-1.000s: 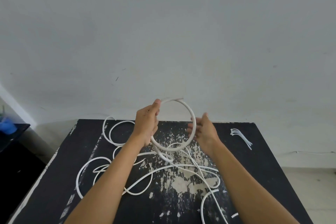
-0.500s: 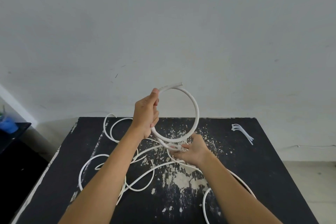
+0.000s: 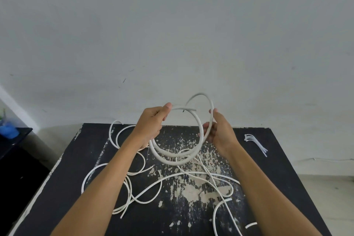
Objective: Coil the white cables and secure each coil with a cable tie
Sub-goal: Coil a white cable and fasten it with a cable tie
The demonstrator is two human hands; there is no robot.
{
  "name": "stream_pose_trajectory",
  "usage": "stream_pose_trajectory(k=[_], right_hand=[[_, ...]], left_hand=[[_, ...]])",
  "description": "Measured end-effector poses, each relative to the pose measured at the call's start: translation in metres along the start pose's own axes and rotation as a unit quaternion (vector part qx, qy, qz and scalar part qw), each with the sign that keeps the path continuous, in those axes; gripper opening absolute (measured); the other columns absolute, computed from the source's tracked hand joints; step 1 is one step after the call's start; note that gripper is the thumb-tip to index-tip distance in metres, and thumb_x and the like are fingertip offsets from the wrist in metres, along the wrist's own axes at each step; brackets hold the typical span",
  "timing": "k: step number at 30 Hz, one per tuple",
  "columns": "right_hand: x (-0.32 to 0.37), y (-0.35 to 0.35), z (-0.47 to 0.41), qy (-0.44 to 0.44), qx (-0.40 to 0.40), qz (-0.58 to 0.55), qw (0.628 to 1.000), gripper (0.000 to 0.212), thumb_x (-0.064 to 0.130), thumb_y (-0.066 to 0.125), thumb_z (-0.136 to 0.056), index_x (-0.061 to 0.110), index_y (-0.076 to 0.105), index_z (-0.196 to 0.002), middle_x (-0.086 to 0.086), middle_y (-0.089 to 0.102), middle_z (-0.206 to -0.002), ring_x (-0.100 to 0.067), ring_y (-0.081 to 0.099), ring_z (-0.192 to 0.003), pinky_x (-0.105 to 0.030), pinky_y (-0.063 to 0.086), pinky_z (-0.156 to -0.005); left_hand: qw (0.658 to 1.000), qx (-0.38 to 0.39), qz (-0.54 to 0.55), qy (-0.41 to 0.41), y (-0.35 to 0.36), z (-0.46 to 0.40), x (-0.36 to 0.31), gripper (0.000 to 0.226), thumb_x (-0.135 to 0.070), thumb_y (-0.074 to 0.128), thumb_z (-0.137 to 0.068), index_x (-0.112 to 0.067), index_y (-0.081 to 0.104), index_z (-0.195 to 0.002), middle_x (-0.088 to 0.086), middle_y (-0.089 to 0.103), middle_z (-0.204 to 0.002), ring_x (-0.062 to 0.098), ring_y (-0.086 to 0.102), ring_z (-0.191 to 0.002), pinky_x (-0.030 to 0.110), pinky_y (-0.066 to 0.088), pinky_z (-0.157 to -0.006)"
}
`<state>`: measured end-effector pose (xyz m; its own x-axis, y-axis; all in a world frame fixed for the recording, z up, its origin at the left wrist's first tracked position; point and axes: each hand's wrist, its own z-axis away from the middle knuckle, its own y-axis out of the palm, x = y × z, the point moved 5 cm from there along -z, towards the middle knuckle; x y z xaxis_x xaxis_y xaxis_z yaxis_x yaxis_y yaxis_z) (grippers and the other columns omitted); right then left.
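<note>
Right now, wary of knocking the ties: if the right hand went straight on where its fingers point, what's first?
Probably only the wall; the right hand points up and away, and the cable ties lie off to its right. Depth is unclear.

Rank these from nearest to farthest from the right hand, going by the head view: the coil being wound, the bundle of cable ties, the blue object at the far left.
1. Coil: gripped by the right hand itself, above the table.
2. Cable ties: on the table's right side, beyond the hand.
3. Blue object: far left, off the table.
</note>
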<state>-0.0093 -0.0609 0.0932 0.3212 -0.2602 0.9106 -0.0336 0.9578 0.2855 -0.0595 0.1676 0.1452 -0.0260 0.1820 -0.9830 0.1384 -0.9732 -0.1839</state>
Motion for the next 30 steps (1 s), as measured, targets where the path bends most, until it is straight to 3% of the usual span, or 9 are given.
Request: stream_pose_trajectory(k=[3,5,9,12,17,20,22,25,30], right_hand=[[0.015,0.004,0.008,-0.049,0.015,0.053,0.997,0.044,0.052,0.045,-0.105,0.014,0.065,-0.118,-0.016,0.074,-0.097,-0.034,0.074,-0.078,-0.047,0.064,-0.074],[0.02,0.012,0.018,-0.075,0.04,0.094,0.992,0.047,0.053,0.041,-0.106,0.014,0.065,-0.115,-0.014,0.077,-0.096,-0.038,0.075,-0.081,-0.051,0.064,-0.077],[0.022,0.019,0.034,-0.115,0.05,0.153,0.98,0.043,0.048,0.034,-0.109,0.017,0.063,-0.109,-0.011,0.078,-0.089,-0.031,0.074,-0.068,-0.031,0.06,-0.059],[0.013,0.013,0.041,-0.096,0.065,0.124,0.986,0.041,0.04,0.035,-0.111,0.01,0.063,-0.106,-0.017,0.077,-0.087,-0.036,0.076,-0.074,-0.032,0.06,-0.061],[0.01,0.016,0.041,-0.104,0.076,0.063,0.99,0.032,0.02,0.041,-0.109,0.009,0.068,-0.121,-0.019,0.076,-0.097,-0.034,0.076,-0.086,-0.034,0.063,-0.073],[0.026,0.023,0.042,-0.151,0.065,0.073,0.984,0.027,0.049,0.046,-0.105,0.037,0.058,-0.127,-0.014,0.075,-0.089,-0.029,0.071,-0.063,-0.037,0.061,-0.06],[0.034,0.027,0.043,-0.185,0.047,0.127,0.973,0.044,0.072,0.05,-0.094,0.037,0.059,-0.119,-0.005,0.072,-0.085,-0.021,0.064,-0.054,-0.034,0.055,-0.053],[0.037,0.03,0.046,-0.212,0.05,0.188,0.958,0.063,0.075,0.054,-0.085,0.032,0.054,-0.132,-0.002,0.066,-0.09,-0.011,0.058,-0.063,-0.035,0.053,-0.062],[0.034,0.035,0.05,-0.225,0.082,0.232,0.943,0.018,0.044,0.058,-0.101,0.028,0.061,-0.109,-0.002,0.063,-0.066,-0.025,0.064,-0.047,-0.038,0.056,-0.047]], left_hand=[[0.996,-0.014,-0.075,0.038,0.003,-0.003,-0.005,0.055,-0.059,0.055,-0.097,-0.015,0.045,-0.065,-0.011,0.023,-0.047,0.008,0.019,-0.038,0.019,0.02,-0.039],[0.99,-0.03,-0.121,0.073,0.009,-0.004,-0.008,0.056,-0.056,0.055,-0.099,-0.015,0.047,-0.062,-0.013,0.026,-0.042,0.005,0.023,-0.037,0.016,0.025,-0.041],[0.979,-0.082,-0.136,0.125,0.011,-0.004,-0.014,0.061,-0.053,0.056,-0.099,-0.005,0.052,-0.062,-0.014,0.033,-0.041,0.005,0.031,-0.04,0.015,0.028,-0.045],[0.975,-0.117,-0.115,0.15,-0.002,-0.007,-0.02,0.061,-0.053,0.057,-0.099,-0.003,0.055,-0.064,-0.015,0.034,-0.04,0.005,0.032,-0.039,0.014,0.027,-0.044],[0.977,-0.048,-0.129,0.162,-0.001,-0.01,-0.027,0.049,-0.056,0.06,-0.095,-0.016,0.068,-0.068,-0.013,0.037,-0.041,0.005,0.031,-0.039,0.014,0.026,-0.044],[0.979,-0.04,-0.125,0.156,0.008,-0.009,-0.027,0.053,-0.058,0.057,-0.096,-0.015,0.065,-0.066,-0.013,0.034,-0.04,0.005,0.03,-0.038,0.013,0.026,-0.044],[0.98,-0.054,-0.13,0.143,0.011,-0.01,-0.028,0.058,-0.062,0.053,-0.096,-0.015,0.064,-0.066,-0.013,0.033,-0.038,0.005,0.031,-0.037,0.014,0.026,-0.043],[0.981,-0.064,-0.137,0.121,0.013,-0.012,-0.032,0.06,-0.066,0.048,-0.096,-0.018,0.066,-0.067,-0.012,0.036,-0.037,0.005,0.034,-0.037,0.015,0.029,-0.043],[0.971,-0.019,-0.192,0.138,0.017,-0.011,-0.039,0.045,-0.063,0.048,-0.096,-0.024,0.07,-0.091,-0.011,0.052,-0.053,0.005,0.044,-0.046,0.018,0.035,-0.049]])
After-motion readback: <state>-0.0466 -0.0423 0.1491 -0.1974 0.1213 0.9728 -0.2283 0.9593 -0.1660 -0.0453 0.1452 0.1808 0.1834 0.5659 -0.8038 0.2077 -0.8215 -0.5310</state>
